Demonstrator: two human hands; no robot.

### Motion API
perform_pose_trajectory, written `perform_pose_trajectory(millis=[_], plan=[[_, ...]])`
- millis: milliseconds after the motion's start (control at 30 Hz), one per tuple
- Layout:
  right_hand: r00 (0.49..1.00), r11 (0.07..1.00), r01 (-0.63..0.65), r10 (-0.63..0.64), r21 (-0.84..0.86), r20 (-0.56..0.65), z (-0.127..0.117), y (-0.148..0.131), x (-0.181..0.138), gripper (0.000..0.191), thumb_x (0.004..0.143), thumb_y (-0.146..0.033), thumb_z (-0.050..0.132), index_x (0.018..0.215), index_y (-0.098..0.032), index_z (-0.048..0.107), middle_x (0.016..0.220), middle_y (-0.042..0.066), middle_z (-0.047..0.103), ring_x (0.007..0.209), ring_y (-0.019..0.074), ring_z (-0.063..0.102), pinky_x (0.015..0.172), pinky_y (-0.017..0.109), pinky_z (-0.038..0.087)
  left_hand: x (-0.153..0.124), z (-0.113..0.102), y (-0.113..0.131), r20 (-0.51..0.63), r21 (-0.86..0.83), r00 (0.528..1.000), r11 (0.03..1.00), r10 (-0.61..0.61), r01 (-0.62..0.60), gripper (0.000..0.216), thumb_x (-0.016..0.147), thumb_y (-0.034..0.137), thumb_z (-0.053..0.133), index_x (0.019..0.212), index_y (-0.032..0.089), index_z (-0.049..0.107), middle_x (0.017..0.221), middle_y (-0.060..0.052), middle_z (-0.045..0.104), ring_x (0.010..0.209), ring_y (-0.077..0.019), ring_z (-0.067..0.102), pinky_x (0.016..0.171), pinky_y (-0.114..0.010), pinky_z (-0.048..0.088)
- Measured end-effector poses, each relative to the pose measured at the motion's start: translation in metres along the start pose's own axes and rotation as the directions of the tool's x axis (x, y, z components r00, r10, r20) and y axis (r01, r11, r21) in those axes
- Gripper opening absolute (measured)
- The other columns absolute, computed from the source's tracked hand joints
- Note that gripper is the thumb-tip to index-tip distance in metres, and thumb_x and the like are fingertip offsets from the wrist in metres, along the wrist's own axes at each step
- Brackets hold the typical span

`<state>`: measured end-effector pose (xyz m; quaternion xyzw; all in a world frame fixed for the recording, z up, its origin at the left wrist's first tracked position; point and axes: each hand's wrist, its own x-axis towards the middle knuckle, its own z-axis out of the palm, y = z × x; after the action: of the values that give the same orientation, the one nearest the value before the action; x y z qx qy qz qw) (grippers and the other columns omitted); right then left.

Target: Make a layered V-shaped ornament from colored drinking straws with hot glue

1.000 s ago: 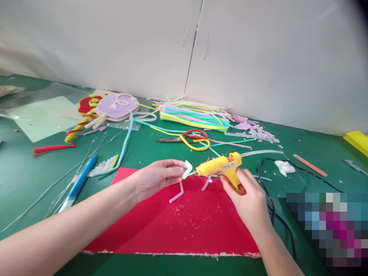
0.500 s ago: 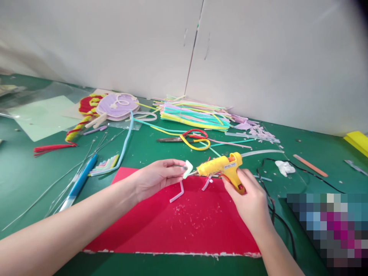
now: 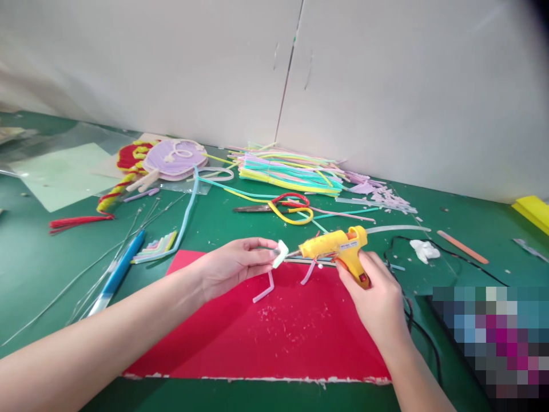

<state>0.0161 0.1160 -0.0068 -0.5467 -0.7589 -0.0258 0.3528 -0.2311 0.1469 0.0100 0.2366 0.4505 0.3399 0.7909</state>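
Pinching with the left hand (image 3: 235, 263), above the far edge of the red board (image 3: 266, 349), with the left forearm (image 3: 128, 332) aslant over its left edge. Gripping with the curled right hand (image 3: 373, 292) above its right edge, with the right forearm (image 3: 414, 369) beside its near right corner.

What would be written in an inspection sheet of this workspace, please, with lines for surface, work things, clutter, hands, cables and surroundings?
Surface: green table; on it, a red board with whitish near edge.
Work things: yellow glue gun aimed at a pale bent piece; nozzle contact unclear.
Clutter: scissors, bundle of coloured strips, lilac scraps, crumpled white piece.
Hands: left hand pinches the pale bent piece; right hand grips the yellow glue gun.
Cables: black cable curving beside the right hand.
Surroundings: pale panels behind the table.
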Motion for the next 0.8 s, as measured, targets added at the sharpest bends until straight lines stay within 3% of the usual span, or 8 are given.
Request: perform_pose_trajectory(millis=[800], plan=[[0.999, 0.999, -0.039, 0.040, 0.016, -0.004, -0.0038, 0.0006, 0.0010, 0.006, 0.087, -0.024, 0.053, 0.088, -0.019, 0.057, 0.077, 0.003, 0.055, 0.067, 0.0144, 0.054, 0.059, 0.025, 0.044, 0.0010, -0.0005, -0.0020, -0.001, 0.024, 1.000, 1.000, 0.007, -0.007, 0.010, 0.072, 0.008, 0.071, 0.079, 0.014, 0.070, 0.080, -0.002, 0.068, 0.069, -0.0065, 0.062, 0.069, -0.014, 0.050]])
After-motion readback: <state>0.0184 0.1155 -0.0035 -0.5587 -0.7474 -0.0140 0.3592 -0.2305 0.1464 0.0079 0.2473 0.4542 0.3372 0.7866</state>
